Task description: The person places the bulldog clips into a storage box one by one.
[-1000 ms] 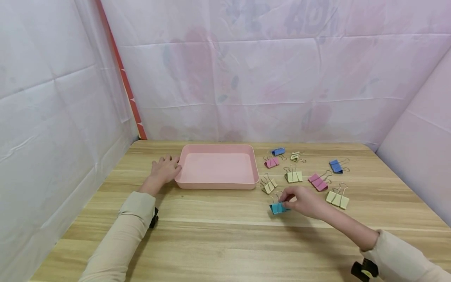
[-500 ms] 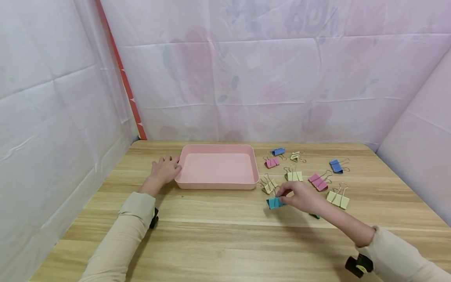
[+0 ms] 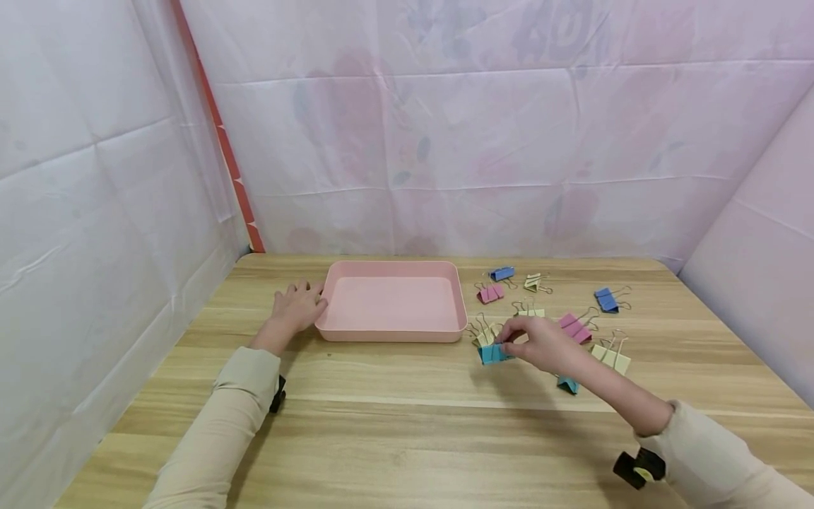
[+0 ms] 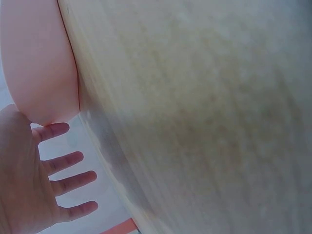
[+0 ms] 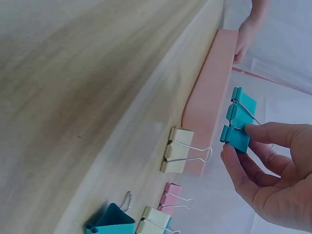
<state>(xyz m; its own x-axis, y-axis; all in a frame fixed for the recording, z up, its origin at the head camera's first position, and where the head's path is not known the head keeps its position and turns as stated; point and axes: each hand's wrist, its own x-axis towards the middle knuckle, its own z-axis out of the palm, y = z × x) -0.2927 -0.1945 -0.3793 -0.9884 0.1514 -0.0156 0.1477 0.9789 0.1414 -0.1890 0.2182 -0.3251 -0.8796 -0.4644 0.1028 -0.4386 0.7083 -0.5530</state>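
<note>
A teal binder clip (image 5: 240, 119) is pinched between the thumb and fingers of my right hand (image 3: 540, 344), lifted off the table in the right wrist view. Close behind it in the head view lies a cream binder clip (image 3: 485, 335). My left hand (image 3: 297, 307) touches the left end of a shallow pink tray (image 3: 391, 336), its fingers spread and fairly straight. In the left wrist view those fingers (image 4: 73, 183) extend beside the tray's corner. Bare pink floor shows inside the tray. A second teal binder clip (image 3: 568, 384) lies on the table, partly hidden by my right forearm.
Several binder clips lie right of the tray, among them a magenta one (image 3: 575, 328), a pink one (image 3: 490, 293), a blue one (image 3: 607, 300) and a cream one (image 3: 610, 357). A cloth wall (image 3: 407, 155) stands behind the wooden table (image 3: 356, 438).
My right hand has moved away from me and slightly left, carrying the teal clip up off the table. The other teal clip has come into sight beneath the forearm. My left hand stays put.
</note>
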